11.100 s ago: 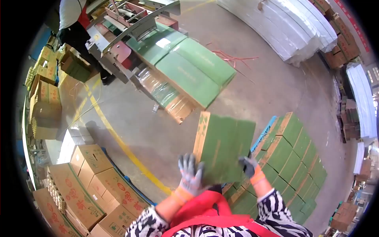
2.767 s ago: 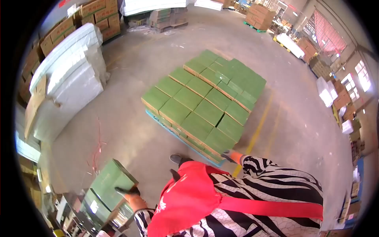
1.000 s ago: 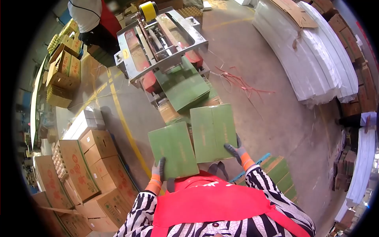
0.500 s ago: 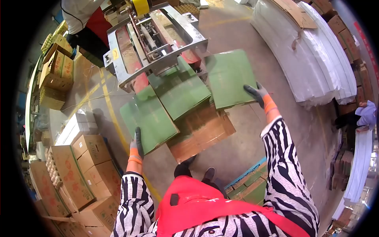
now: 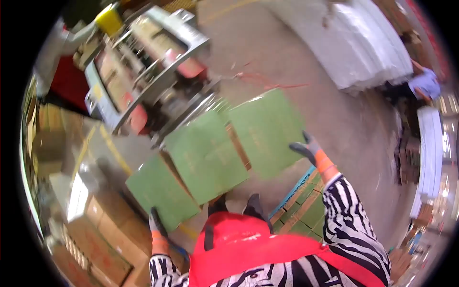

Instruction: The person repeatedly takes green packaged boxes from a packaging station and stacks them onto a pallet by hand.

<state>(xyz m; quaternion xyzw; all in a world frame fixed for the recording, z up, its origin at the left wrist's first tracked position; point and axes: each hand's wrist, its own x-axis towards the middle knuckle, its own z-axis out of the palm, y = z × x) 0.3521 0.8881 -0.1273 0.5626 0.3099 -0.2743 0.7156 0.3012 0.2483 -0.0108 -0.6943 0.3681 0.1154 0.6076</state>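
Note:
A green cardboard carton (image 5: 205,155) with its side flaps spread outward is between my hands, in front of the tape machine (image 5: 162,79). Brown cardboard shows in the gaps beside its middle panel, and clear tape runs off its far edge. My gloved left hand (image 5: 157,224) grips the outer edge of the left flap, fingers on top. On the outer edge of the right flap (image 5: 265,131) is my gloved right hand (image 5: 311,149), its thumb side over the green face. The undersides of both flaps are hidden.
Beside the machine stands a person in a red apron (image 5: 74,83). Brown cartons (image 5: 105,239) are stacked at my left. Flattened green cardboard (image 5: 308,210) lies by a blue edge near my right leg. White wrapped bundles (image 5: 349,52) and another person (image 5: 425,86) are at the right.
The carton has come away from the machine toward my body, held in both hands. Its brown near flap no longer shows. My view has turned, shifting the machine leftward.

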